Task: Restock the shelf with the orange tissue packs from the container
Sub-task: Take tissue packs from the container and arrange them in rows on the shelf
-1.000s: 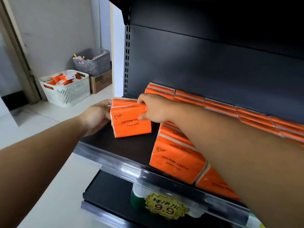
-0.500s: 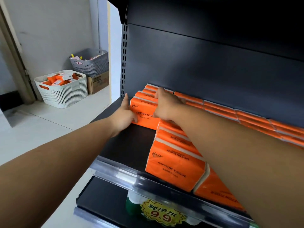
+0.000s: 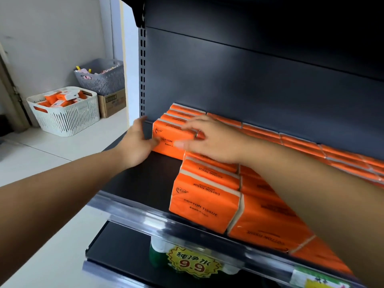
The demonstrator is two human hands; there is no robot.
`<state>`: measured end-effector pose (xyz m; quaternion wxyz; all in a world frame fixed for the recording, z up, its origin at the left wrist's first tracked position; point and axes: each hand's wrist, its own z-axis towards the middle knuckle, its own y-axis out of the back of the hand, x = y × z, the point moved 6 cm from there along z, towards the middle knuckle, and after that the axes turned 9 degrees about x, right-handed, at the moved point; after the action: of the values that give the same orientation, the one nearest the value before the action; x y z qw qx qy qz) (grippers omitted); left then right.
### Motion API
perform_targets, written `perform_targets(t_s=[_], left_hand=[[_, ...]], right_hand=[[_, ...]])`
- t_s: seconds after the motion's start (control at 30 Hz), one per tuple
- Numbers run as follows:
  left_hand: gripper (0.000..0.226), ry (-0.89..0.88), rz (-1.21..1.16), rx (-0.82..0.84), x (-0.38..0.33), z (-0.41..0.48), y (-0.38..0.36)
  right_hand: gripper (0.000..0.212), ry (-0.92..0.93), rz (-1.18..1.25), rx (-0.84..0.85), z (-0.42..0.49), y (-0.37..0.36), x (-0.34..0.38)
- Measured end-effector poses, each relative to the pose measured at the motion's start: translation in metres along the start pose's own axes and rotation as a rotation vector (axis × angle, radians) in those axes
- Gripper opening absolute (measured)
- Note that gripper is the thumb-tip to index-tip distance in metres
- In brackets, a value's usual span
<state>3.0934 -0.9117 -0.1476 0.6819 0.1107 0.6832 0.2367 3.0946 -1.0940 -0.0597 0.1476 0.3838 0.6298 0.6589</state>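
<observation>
The left hand (image 3: 138, 142) lies flat against the left end of an orange tissue pack (image 3: 170, 136). The right hand (image 3: 213, 140) spreads over its top and front, fingers straight, pressing rather than gripping. The pack stands on the shelf (image 3: 143, 179), fronting the leftmost row. It is probably light, squashy and film-slick, so best held across both ends. More packs fill the white basket (image 3: 68, 121).

Retail shop interior. Dark metal shelf (image 3: 145, 179) on a slotted upright (image 3: 142, 80), clear price rail (image 3: 145, 215) along its front edge, starburst price tag (image 3: 194, 265) reading 9.9, rows of identical orange tissue packs (image 3: 203, 206); a white basket (image 3: 68, 119) of stock on the floor.
</observation>
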Motion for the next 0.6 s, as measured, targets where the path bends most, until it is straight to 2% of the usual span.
perform_targets(t_s=[0.07,0.13,0.17,0.23,0.33,0.43,0.53,0.6], left_hand=[[0.062,-0.098,-0.081,-0.063,-0.010,-0.017,0.007],[0.063,-0.160,-0.181,0.050,-0.020,-0.038,-0.001],[0.071,-0.151,-0.221,0.116,-0.023,-0.047,-0.008],[0.081,-0.080,-0.345,0.236,-0.027,-0.064,-0.031],[0.083,0.029,-0.633,0.408,-0.033,-0.084,-0.078],[0.043,0.059,-0.663,0.351,-0.040,-0.097,-0.093],[0.041,0.105,-0.595,0.273,-0.041,-0.102,-0.086],[0.044,0.129,-0.518,0.211,-0.045,-0.106,-0.073]], right_hand=[[0.102,-0.024,-0.049,0.252,-0.035,-0.011,0.003],[0.121,-0.103,-0.206,0.442,-0.063,-0.029,-0.004],[0.125,-0.121,-0.290,0.462,-0.071,-0.036,-0.007],[0.120,-0.129,-0.394,0.403,-0.072,-0.048,-0.011],[0.110,-0.159,-0.402,0.332,-0.074,-0.055,-0.020],[0.106,-0.189,-0.378,0.305,-0.077,-0.058,-0.017],[0.111,-0.202,-0.265,0.299,-0.089,-0.051,-0.013],[0.106,-0.206,-0.134,0.227,-0.105,-0.037,-0.013]])
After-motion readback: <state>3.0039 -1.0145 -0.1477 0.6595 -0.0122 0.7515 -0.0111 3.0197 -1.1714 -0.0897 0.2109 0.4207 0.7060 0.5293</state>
